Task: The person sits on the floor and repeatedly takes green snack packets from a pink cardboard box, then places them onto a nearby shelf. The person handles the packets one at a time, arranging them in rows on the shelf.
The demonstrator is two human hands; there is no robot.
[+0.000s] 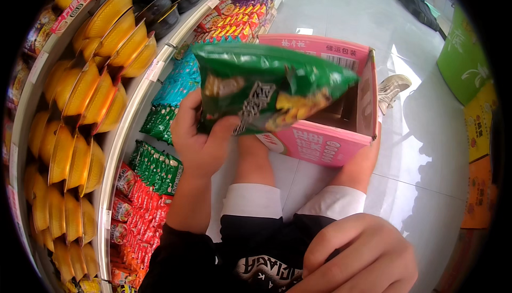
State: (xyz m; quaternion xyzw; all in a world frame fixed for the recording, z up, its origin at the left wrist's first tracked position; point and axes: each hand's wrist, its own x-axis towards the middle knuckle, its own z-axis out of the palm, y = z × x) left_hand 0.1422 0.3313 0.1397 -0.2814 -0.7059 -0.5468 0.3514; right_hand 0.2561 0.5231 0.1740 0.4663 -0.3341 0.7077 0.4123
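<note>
My left hand [204, 141] grips a green plastic snack packet [264, 89] by its lower left end, thumb on the printed front. The packet is held over the near left part of an open pink cardboard box [328, 145], whose visible inside shows bare cardboard. My right hand [360, 257] is close to the camera at the lower right, its fingers curled; whether it holds anything cannot be seen. Left of my left forearm, green packets [156, 167] stand in rows on the low shelf, with red packets [146, 213] nearer me and teal packets [180, 77] farther off.
Yellow bowl-shaped tubs [92, 101] and black tubs [160, 9] fill the shelf above, behind a curved shelf edge [132, 97]. My legs are on both sides of the pink box's near end. A green container [464, 57] and yellow and orange cartons [478, 189] stand at the right.
</note>
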